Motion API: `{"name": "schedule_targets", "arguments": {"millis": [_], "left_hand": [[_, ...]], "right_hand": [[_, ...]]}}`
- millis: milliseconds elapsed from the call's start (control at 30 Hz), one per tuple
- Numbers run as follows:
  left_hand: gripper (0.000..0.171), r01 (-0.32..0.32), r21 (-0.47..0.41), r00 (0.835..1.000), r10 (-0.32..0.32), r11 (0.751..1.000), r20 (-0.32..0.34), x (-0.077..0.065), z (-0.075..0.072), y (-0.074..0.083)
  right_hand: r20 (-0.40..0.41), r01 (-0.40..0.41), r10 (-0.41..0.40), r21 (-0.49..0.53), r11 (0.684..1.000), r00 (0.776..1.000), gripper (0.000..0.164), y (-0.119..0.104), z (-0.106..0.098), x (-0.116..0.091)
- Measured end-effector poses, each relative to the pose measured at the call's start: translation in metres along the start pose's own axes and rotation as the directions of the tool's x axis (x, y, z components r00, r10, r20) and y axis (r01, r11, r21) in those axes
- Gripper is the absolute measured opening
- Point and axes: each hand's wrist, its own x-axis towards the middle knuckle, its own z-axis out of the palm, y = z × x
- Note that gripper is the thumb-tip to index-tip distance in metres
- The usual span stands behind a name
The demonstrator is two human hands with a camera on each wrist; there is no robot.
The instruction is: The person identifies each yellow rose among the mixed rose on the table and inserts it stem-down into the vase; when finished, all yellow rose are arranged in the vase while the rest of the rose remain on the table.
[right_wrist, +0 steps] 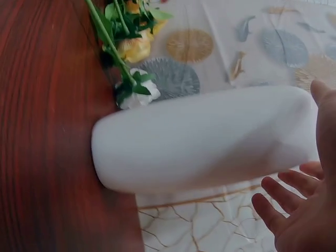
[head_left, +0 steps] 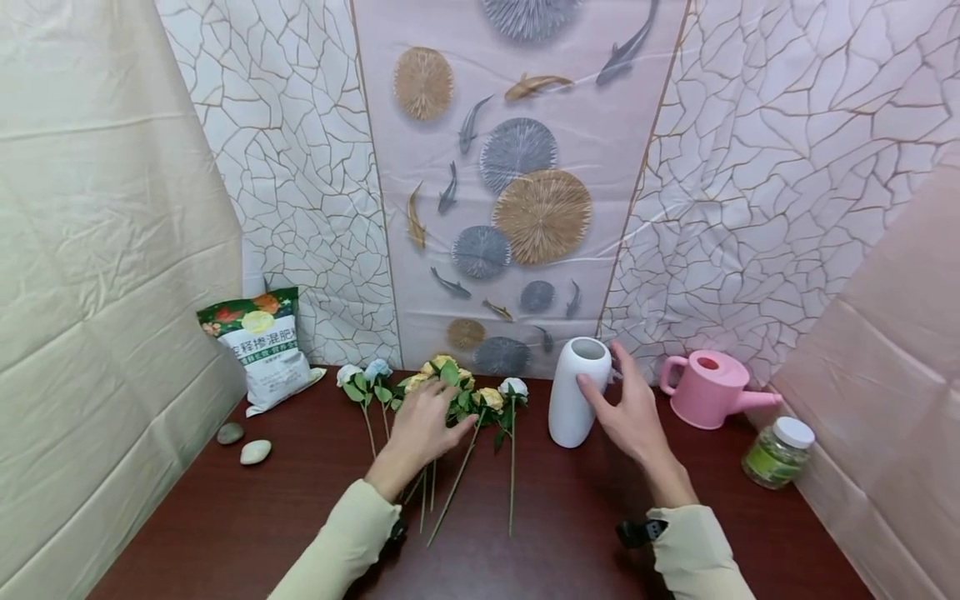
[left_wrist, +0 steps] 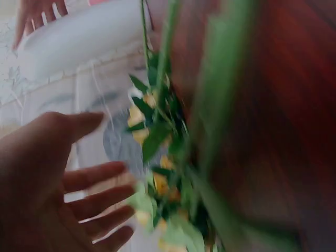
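Observation:
My left hand (head_left: 426,421) reaches over the artificial flowers with spread, relaxed fingers. In the left wrist view, yellow blooms (left_wrist: 160,184) and green leaves lie just past its fingertips, and nothing is in its grasp. A tall white vase (head_left: 572,408) stands upright on the table, its mouth open at the top. Beside the vase's upper right side is my right hand (head_left: 630,408), thumb close to the front and loosely bent fingers behind. The right wrist view shows these fingers (right_wrist: 286,197) apart from one another near the vase's top end.
White and blue roses (head_left: 377,371) lie left of the yellow flowers, a white rose (head_left: 513,387) right of them. A fertilizer bag (head_left: 268,350) and two stones (head_left: 256,452) are at the left. A pink watering can (head_left: 708,390) and a lidded jar (head_left: 778,454) stand at the right.

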Motion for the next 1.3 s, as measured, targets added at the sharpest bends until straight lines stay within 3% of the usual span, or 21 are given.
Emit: {"name": "schedule_targets", "arguments": {"millis": [100, 200, 333, 433, 667, 867, 1133, 1300], "left_hand": [[0.029, 0.026, -0.156, 0.995, -0.011, 0.987, 0.1, 0.007, 0.009, 0.011], [0.016, 0.097, -0.266, 0.978, -0.042, 0.959, 0.203, 0.008, 0.013, 0.016], [0.01, 0.171, -0.31, 0.95, -0.073, 0.935, 0.303, 0.002, 0.015, 0.015], [0.017, 0.199, -0.336, 0.931, -0.07, 0.921, 0.357, -0.003, 0.014, 0.014], [0.025, 0.23, -0.355, 0.907, -0.067, 0.906, 0.417, -0.003, 0.008, 0.014], [0.022, 0.296, -0.41, 0.872, -0.068, 0.863, 0.485, -0.003, 0.01, 0.014], [0.024, 0.255, -0.5, 0.895, -0.007, 0.827, 0.445, -0.004, 0.008, 0.014], [0.027, 0.25, -0.531, 0.908, -0.005, 0.81, 0.419, -0.002, 0.003, 0.017]], "right_hand": [[-0.015, 0.0, 0.0, 0.013, 1.0, 1.0, 0.086, -0.001, 0.008, -0.002], [-0.035, 0.02, -0.02, 0.011, 1.0, 0.999, 0.087, 0.0, 0.012, -0.004], [-0.058, 0.059, -0.057, 0.038, 0.998, 0.997, 0.083, 0.002, 0.014, -0.004], [-0.06, 0.082, -0.077, 0.073, 0.994, 0.995, 0.079, 0.002, 0.016, -0.003], [-0.054, 0.083, -0.078, 0.096, 0.992, 0.996, 0.079, 0.003, 0.022, 0.0], [-0.06, 0.079, -0.073, 0.112, 0.99, 0.996, 0.078, 0.004, 0.023, 0.0], [-0.053, 0.056, -0.05, 0.123, 0.991, 0.997, 0.076, 0.004, 0.023, -0.003], [-0.065, 0.074, -0.066, 0.122, 0.99, 0.996, 0.075, 0.005, 0.024, -0.003]]}}
